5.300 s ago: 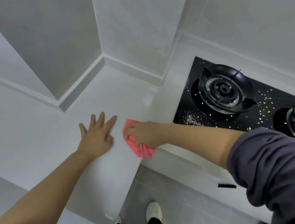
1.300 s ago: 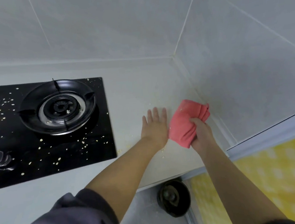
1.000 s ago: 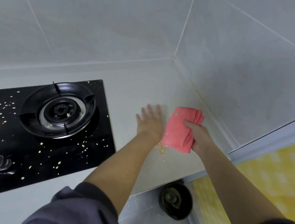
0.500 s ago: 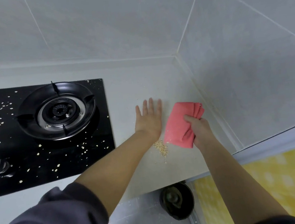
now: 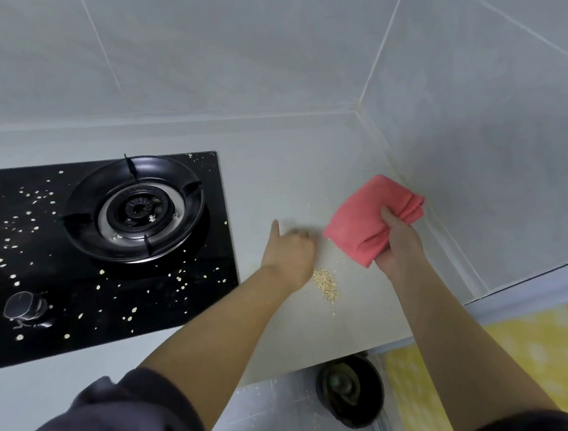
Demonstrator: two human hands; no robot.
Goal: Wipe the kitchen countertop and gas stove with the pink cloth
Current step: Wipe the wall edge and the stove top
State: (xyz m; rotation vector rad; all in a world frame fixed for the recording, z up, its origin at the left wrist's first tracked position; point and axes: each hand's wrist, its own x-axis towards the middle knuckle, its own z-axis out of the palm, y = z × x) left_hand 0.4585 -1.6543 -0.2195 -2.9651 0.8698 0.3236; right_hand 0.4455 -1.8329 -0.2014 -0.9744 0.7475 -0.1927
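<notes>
Head view: the right hand (image 5: 398,243) grips the bunched pink cloth (image 5: 367,216) over the tabletop (image 5: 271,168), near the wall corner. The left hand (image 5: 291,254) lies beside it, fingers too blurred to tell how open. A crumb pile (image 5: 326,285) sits between the wrists.

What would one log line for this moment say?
right hand grips pink cloth | left hand blurred, beside crumb pile on counter | stove speckled

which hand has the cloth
The right hand grips the bunched pink cloth. The left hand holds no cloth. It sits low on the countertop, between the stove and the crumb heap.
</notes>
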